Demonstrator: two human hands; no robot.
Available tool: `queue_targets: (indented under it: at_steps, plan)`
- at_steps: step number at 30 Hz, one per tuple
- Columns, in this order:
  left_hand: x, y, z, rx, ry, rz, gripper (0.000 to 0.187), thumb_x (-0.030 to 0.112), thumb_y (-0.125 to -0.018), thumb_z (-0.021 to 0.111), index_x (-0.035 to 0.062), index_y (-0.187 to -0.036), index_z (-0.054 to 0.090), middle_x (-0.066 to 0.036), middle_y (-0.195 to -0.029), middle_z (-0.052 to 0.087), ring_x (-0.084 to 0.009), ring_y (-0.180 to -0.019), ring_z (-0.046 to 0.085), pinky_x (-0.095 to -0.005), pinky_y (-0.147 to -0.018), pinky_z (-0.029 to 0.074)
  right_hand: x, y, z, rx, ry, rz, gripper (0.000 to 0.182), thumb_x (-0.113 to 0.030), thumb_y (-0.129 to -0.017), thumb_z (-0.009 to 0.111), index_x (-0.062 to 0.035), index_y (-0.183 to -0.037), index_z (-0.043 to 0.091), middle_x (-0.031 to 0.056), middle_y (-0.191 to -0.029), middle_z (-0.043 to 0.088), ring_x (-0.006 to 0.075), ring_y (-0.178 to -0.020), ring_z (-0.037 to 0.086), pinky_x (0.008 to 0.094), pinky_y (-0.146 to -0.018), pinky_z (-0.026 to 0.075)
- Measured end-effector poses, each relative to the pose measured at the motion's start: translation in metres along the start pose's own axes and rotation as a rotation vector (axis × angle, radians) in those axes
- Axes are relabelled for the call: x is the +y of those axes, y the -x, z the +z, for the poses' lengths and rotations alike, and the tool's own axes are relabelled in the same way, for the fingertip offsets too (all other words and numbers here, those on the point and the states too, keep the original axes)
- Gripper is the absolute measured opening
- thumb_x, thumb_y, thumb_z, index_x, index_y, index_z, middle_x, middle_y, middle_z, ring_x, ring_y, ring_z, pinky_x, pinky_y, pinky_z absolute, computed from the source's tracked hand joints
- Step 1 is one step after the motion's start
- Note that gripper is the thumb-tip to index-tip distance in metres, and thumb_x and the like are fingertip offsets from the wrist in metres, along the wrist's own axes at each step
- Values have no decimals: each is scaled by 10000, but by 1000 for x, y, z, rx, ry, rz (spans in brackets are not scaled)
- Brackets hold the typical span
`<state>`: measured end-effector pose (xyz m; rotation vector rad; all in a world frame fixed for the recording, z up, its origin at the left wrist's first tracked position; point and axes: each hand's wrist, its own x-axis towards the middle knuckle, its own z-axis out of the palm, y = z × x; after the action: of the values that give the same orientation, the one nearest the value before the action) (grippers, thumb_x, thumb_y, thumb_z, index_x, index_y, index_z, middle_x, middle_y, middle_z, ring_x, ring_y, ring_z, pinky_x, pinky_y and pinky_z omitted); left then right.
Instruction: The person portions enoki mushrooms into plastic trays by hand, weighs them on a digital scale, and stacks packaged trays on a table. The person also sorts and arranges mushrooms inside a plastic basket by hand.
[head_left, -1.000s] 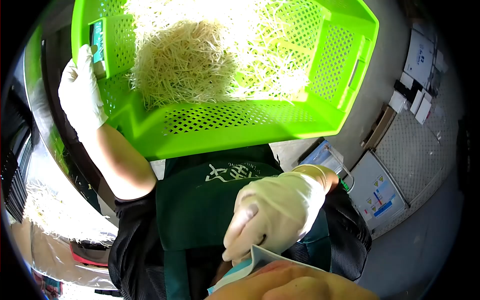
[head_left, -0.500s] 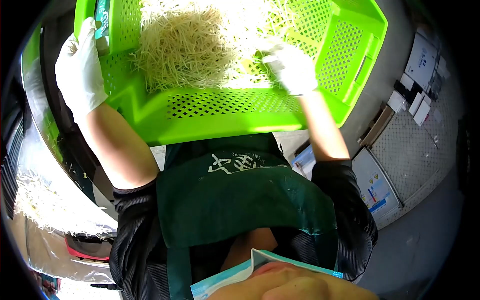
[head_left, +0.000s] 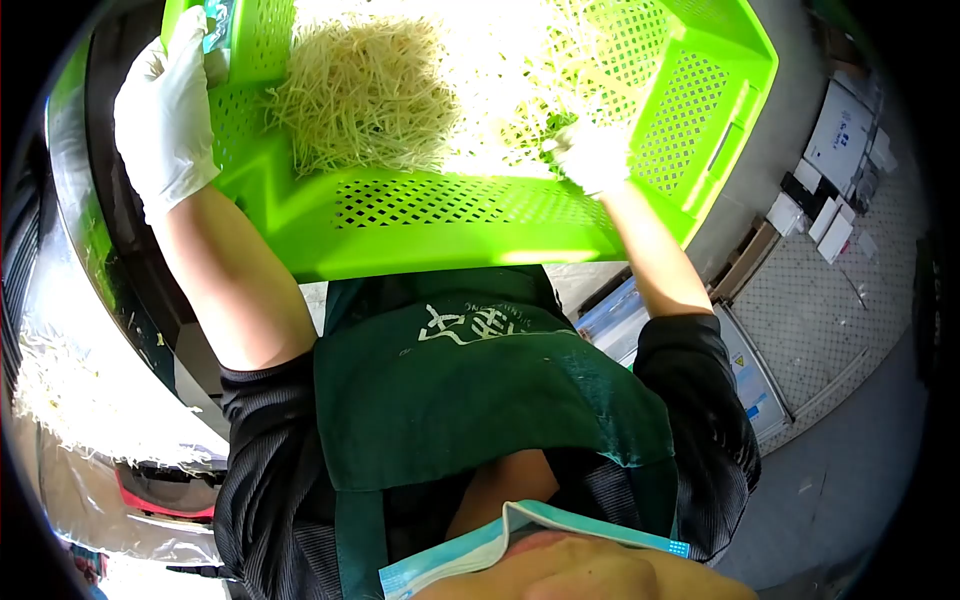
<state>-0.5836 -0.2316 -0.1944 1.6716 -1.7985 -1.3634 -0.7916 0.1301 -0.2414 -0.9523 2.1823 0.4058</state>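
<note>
Two gloved hands | left (head_left: 165, 110) clamps perforated plastic crate (head_left: 450, 225) | right (head_left: 592, 155) grips stringy sprouts (head_left: 370, 90)

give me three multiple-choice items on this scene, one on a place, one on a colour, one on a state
1. Where is the right hand?
A. inside the bright green perforated plastic crate, among the pale bean sprouts
B. on the dark green apron
C. on the floor

2. What colour are the gloves on both hands?
A. blue
B. white
C. black

3. What is the left hand doing?
A. hanging free
B. gripping the crate's left corner
C. holding a knife

Answers:
1. A, the hand sits past the near wall in the sprouts.
2. B, both gloves show white.
3. B, its fingers wrap the crate's edge.
</note>
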Motion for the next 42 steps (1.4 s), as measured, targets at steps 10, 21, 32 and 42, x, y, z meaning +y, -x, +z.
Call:
queue_targets:
  at_steps: [10, 21, 32, 42]
  plan:
    - [-16, -10, -2, -15, 12, 71, 364, 416, -843, 662, 60, -895, 715, 17, -692, 630, -42, -637, 506, -207, -634, 386, 89, -25, -223, 1145, -589, -9, 499, -69, -837, 648, -6, -1302, 480, 121, -1175, 596, 208, -1093, 555, 308, -928, 454]
    - [2, 5, 0, 16, -66, 30, 323, 395, -869, 640, 108, -996, 717, 42, -684, 584, -35, -621, 437, -192, -605, 331, 58, -9, 7, 201, 156, 22, 563, -424, -871, 560, -181, -1363, 438, 113, -1342, 502, 273, -1144, 552, 365, -936, 462]
    - [-3, 9, 1, 37, 56, 101, 268, 318, -879, 622, 72, -957, 693, 18, -682, 603, -54, -597, 490, -216, -578, 385, -111, -24, -4, 343, 167, -767, 410, -327, -882, 525, -132, -1243, 539, 148, -1250, 526, 323, -1126, 514, 414, -1003, 381]
    - [5, 15, 3, 142, -29, 369, 198, 225, -887, 602, 40, -905, 668, 10, -660, 588, -67, -553, 506, -233, -534, 416, -29, -2, -51, 234, 171, -174, 524, -358, -852, 607, -205, -1338, 482, 85, -991, 642, 232, -888, 634, 302, -733, 519]
